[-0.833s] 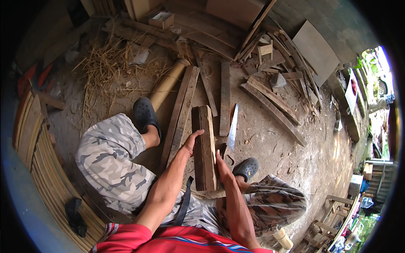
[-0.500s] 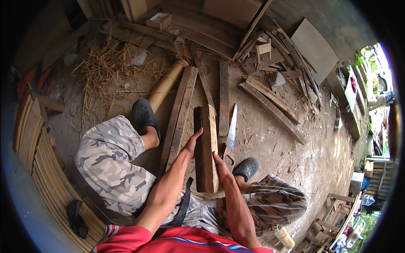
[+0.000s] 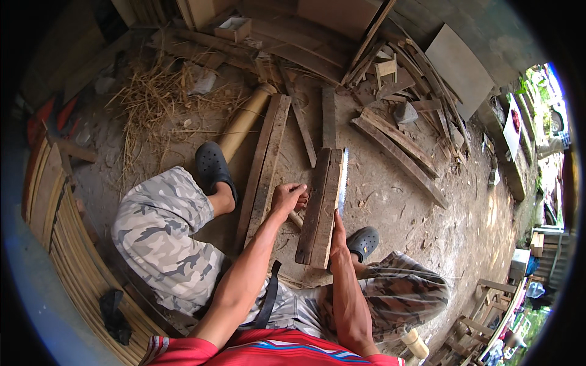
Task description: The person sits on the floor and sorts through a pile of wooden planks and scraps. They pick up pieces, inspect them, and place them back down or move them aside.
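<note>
My right hand [image 3: 339, 235] supports a thick, short wooden beam [image 3: 321, 207] along its right side; the fingers below are hidden. The beam is dark on its left faces and paler along its right one. Off the beam's left side, my left hand [image 3: 289, 199] is closed with curled fingers, and whatever they may hold is too small to name. A pale stick-like piece [image 3: 296, 219] shows just below that hand, partly covered by the beam. Past the beam's right edge lies a handsaw, its toothed blade [image 3: 345, 177] showing and its handle hidden.
Long planks [image 3: 267, 152] lie left of the beam, beside a bamboo pole [image 3: 244, 122]. More boards [image 3: 400, 158] rest on the dirt floor to the right. Straw [image 3: 155, 97] and scrap wood [image 3: 384, 70] are farther off. My clogs [image 3: 213, 171] flank the work.
My left hand has let go of the beam and curled its fingers. The beam, in my right hand, has shifted right and tilted, now covering the saw's handle.
</note>
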{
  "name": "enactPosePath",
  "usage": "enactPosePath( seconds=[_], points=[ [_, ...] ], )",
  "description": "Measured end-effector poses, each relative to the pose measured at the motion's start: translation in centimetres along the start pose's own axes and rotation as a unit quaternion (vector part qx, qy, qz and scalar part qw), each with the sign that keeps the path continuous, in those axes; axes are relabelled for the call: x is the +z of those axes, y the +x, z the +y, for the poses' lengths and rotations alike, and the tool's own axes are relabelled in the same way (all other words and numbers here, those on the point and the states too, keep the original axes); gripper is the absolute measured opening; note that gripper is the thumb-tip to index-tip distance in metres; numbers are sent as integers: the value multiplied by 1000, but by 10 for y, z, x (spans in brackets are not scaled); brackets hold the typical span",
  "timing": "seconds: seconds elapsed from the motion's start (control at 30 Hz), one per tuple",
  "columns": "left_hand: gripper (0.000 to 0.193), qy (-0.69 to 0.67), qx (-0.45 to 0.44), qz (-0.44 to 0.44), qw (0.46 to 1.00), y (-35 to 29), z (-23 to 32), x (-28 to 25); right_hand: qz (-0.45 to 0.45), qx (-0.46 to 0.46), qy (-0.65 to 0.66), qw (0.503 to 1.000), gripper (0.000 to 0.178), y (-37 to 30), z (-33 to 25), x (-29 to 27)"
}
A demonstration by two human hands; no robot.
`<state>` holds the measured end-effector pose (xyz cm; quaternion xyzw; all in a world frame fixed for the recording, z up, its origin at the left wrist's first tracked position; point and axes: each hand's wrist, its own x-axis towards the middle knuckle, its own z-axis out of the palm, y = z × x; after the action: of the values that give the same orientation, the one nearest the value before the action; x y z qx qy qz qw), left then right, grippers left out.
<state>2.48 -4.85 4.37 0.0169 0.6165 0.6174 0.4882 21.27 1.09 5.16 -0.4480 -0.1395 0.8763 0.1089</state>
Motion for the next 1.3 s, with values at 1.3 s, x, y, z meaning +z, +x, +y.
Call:
enactPosePath(
  seconds=[1.3],
  points=[
    [26,208,-76,42,974,-1,-4,5,44,-27,-83,995,68,-9,-2,18]
  ],
)
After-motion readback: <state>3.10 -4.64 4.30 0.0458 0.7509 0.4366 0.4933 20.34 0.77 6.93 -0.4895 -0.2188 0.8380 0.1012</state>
